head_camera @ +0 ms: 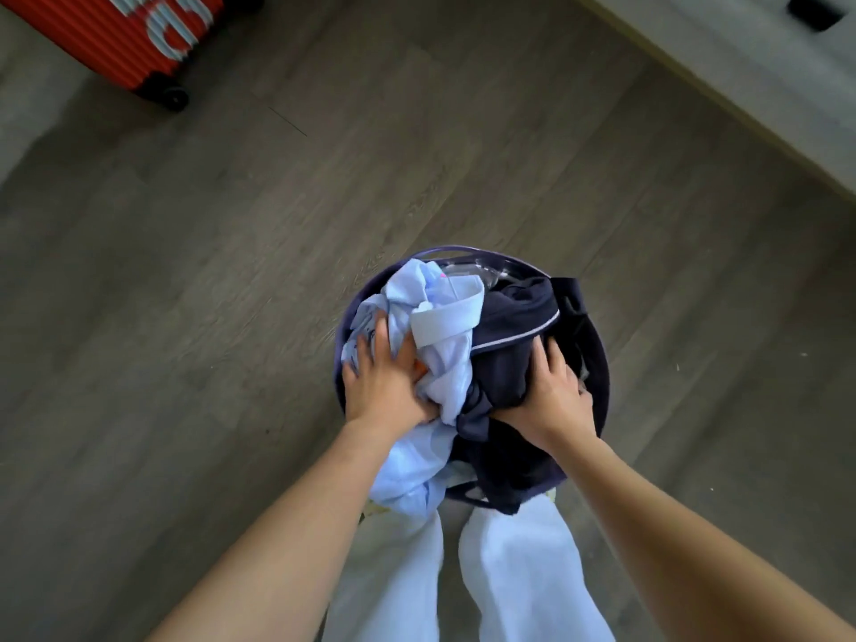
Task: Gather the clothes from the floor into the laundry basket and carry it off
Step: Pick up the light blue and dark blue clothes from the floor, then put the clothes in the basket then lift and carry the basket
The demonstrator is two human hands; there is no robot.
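seen from above, the left hand [387,377] presses flat on pale blue clothes [444,317] and the right hand [553,391] on a navy garment [505,368] (fingers spread, gripping nothing) heaped in a round laundry basket [597,363] on the floor [231,271]. best to tuck the overhanging cloth inside before lifting by the rim.

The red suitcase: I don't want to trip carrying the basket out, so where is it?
In the head view the red suitcase stands at the top left corner on the wood floor, well apart from the laundry basket in front of the person.
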